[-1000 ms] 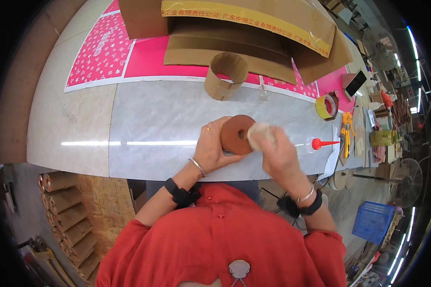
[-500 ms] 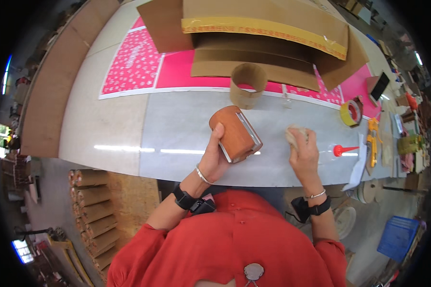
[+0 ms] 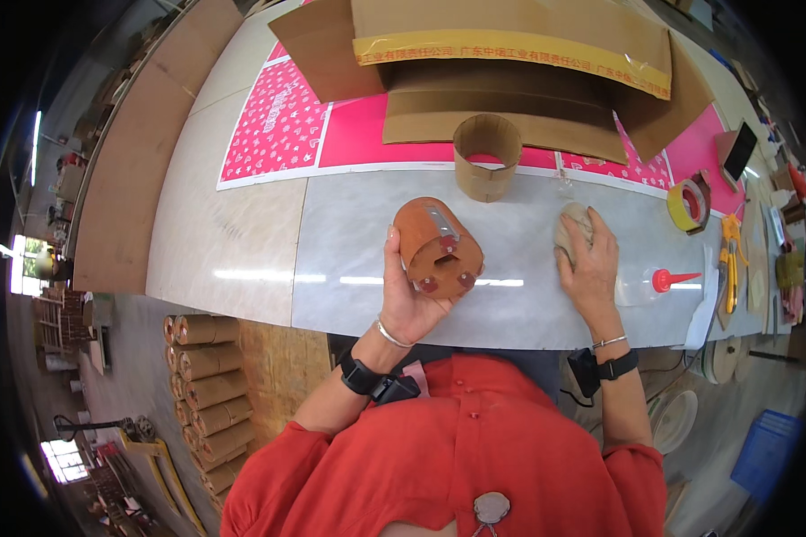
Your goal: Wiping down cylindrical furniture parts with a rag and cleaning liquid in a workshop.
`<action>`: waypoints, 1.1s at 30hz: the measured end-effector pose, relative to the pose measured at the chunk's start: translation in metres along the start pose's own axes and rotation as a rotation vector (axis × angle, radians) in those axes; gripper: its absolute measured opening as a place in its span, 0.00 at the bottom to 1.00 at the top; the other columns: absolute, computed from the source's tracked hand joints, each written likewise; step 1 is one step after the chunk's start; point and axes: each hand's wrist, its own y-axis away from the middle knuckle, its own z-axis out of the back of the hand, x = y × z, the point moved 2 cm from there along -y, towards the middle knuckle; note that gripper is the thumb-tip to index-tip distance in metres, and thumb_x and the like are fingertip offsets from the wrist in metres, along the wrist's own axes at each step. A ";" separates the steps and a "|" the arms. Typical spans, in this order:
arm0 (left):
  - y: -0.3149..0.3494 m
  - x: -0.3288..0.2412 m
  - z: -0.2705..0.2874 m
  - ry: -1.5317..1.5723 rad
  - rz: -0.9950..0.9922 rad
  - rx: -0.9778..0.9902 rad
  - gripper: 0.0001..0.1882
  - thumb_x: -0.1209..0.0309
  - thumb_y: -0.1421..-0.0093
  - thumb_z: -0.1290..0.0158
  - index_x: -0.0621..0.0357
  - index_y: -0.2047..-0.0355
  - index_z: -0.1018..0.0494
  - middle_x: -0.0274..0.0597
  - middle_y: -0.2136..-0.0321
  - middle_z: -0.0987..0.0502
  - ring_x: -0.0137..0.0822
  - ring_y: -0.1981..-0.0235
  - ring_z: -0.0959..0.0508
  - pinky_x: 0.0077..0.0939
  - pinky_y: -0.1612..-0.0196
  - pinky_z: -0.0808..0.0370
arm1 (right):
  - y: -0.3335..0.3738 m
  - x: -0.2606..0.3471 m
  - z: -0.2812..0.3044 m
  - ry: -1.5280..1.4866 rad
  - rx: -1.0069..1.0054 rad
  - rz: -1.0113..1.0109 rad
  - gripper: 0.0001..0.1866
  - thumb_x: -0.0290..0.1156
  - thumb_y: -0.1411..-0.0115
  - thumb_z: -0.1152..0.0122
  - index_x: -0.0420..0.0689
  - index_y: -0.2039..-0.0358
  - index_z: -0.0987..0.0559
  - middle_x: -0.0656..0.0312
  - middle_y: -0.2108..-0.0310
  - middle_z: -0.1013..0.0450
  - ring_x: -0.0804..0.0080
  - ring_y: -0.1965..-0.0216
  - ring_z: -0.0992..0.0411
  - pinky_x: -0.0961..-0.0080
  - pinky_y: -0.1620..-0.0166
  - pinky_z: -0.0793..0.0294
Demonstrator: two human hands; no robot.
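In my left hand [image 3: 410, 309] is an orange-brown cylinder [image 3: 414, 234], wood-like, with a shiny strip let into its side. Its near end faces me, with a dark opening in the middle and several dark red round spots around it. My left thumb lies along its side while the fingers support it from below. To the right, my right hand [image 3: 593, 273] is closed on a wadded beige cloth [image 3: 571, 234], at or just over the grey tabletop [image 3: 349, 233]. Beyond the cylinder stands an open brown cardboard tube [image 3: 484, 179].
A large open carton [image 3: 510, 80] lies on pink printed sheets [image 3: 273, 125] at the back. On the right are a clear bottle with a red nozzle [image 3: 663, 281], a tape roll [image 3: 687, 204] and a yellow cutter [image 3: 731, 259]. Cardboard tubes [image 3: 210, 362] are stacked at lower left.
The cylinder has turned in my left hand, so its end with the red spots now faces me. My right hand still grips the cloth, its fingers spread further over it. The view has shifted slightly.
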 end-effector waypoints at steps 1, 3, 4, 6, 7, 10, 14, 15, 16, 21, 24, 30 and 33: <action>0.001 0.000 -0.003 -0.020 0.004 -0.017 0.47 0.28 0.46 0.62 0.57 0.43 0.40 0.58 0.53 0.31 0.44 0.55 0.27 0.30 0.58 0.24 | 0.001 0.001 0.002 0.005 0.000 -0.009 0.31 0.28 0.55 0.36 0.51 0.46 0.28 0.49 0.43 0.41 0.50 0.46 0.39 0.57 0.44 0.39; 0.000 0.002 -0.005 -0.044 0.012 -0.034 0.47 0.28 0.46 0.62 0.57 0.44 0.40 0.59 0.54 0.31 0.42 0.57 0.26 0.29 0.59 0.24 | 0.003 0.001 0.004 -0.047 0.039 -0.036 0.33 0.30 0.55 0.35 0.52 0.44 0.29 0.48 0.41 0.42 0.48 0.44 0.41 0.55 0.43 0.41; -0.001 0.002 -0.005 -0.039 0.021 -0.011 0.47 0.28 0.47 0.63 0.57 0.44 0.39 0.59 0.54 0.30 0.40 0.60 0.27 0.29 0.60 0.25 | 0.004 0.001 0.005 -0.046 0.038 -0.043 0.33 0.30 0.55 0.35 0.52 0.44 0.29 0.48 0.41 0.42 0.48 0.44 0.41 0.55 0.43 0.41; -0.003 0.004 -0.004 -0.028 0.035 0.020 0.47 0.28 0.47 0.63 0.57 0.45 0.39 0.59 0.55 0.30 0.39 0.62 0.27 0.28 0.62 0.26 | 0.005 0.003 0.008 -0.060 0.036 -0.048 0.35 0.32 0.55 0.34 0.51 0.43 0.31 0.48 0.40 0.44 0.49 0.42 0.43 0.56 0.42 0.42; -0.004 0.005 -0.005 -0.009 0.038 0.012 0.46 0.28 0.46 0.63 0.57 0.45 0.38 0.59 0.55 0.30 0.38 0.64 0.28 0.27 0.63 0.27 | 0.005 0.006 0.012 -0.054 0.035 -0.050 0.35 0.32 0.55 0.34 0.51 0.43 0.31 0.48 0.40 0.44 0.49 0.42 0.43 0.56 0.42 0.42; -0.004 0.006 -0.007 -0.004 0.033 -0.003 0.46 0.28 0.46 0.64 0.56 0.45 0.38 0.59 0.54 0.30 0.37 0.65 0.28 0.27 0.62 0.27 | -0.001 0.026 0.031 -0.061 -0.028 -0.014 0.36 0.35 0.56 0.33 0.47 0.43 0.31 0.45 0.40 0.44 0.47 0.42 0.42 0.56 0.42 0.41; -0.010 0.014 -0.015 -0.091 0.058 0.041 0.47 0.27 0.46 0.66 0.55 0.42 0.40 0.55 0.50 0.31 0.40 0.58 0.27 0.32 0.56 0.29 | -0.010 0.080 0.050 -0.495 -0.013 0.123 0.46 0.44 0.54 0.29 0.35 0.40 0.40 0.39 0.43 0.42 0.42 0.44 0.39 0.56 0.43 0.37; -0.011 0.017 -0.022 -0.094 0.062 0.051 0.47 0.27 0.46 0.66 0.55 0.42 0.40 0.55 0.50 0.31 0.40 0.58 0.27 0.32 0.56 0.29 | -0.010 0.090 0.046 -0.487 -0.020 0.122 0.46 0.44 0.54 0.29 0.35 0.40 0.40 0.39 0.43 0.42 0.42 0.44 0.39 0.56 0.43 0.37; -0.010 0.021 -0.030 -0.173 0.077 -0.010 0.47 0.27 0.46 0.66 0.54 0.41 0.41 0.51 0.48 0.32 0.41 0.54 0.27 0.34 0.54 0.29 | -0.010 0.098 0.038 -0.586 -0.038 0.109 0.50 0.45 0.55 0.28 0.33 0.39 0.43 0.39 0.43 0.42 0.43 0.45 0.38 0.58 0.44 0.35; -0.009 0.032 -0.041 -0.356 0.133 0.074 0.46 0.30 0.42 0.68 0.55 0.38 0.44 0.43 0.43 0.35 0.42 0.45 0.31 0.35 0.50 0.30 | 0.001 0.089 0.028 -0.660 -0.043 -0.005 0.56 0.45 0.57 0.25 0.29 0.39 0.49 0.39 0.45 0.41 0.47 0.45 0.36 0.63 0.48 0.31; -0.017 0.033 -0.031 -0.382 0.108 -0.016 0.40 0.36 0.38 0.67 0.58 0.40 0.40 0.44 0.46 0.31 0.40 0.47 0.29 0.33 0.51 0.29 | 0.009 0.078 0.027 -0.768 -0.028 -0.165 0.54 0.42 0.57 0.25 0.30 0.39 0.47 0.43 0.45 0.41 0.52 0.46 0.35 0.66 0.50 0.29; -0.022 -0.052 -0.054 -1.927 -0.505 0.098 0.21 0.60 0.48 0.38 0.60 0.58 0.26 0.42 0.62 0.22 0.37 0.63 0.23 0.29 0.59 0.29 | 0.014 0.041 0.032 -0.997 -0.072 -0.512 0.48 0.37 0.55 0.27 0.35 0.39 0.45 0.50 0.46 0.38 0.67 0.48 0.33 0.73 0.53 0.29; -0.044 -0.070 -0.099 -2.209 -1.107 0.168 0.20 0.62 0.52 0.36 0.58 0.61 0.26 0.44 0.57 0.25 0.47 0.52 0.29 0.33 0.50 0.33 | 0.017 0.035 0.033 -1.105 -0.069 -0.577 0.46 0.33 0.52 0.29 0.35 0.38 0.46 0.51 0.45 0.39 0.66 0.46 0.34 0.72 0.50 0.29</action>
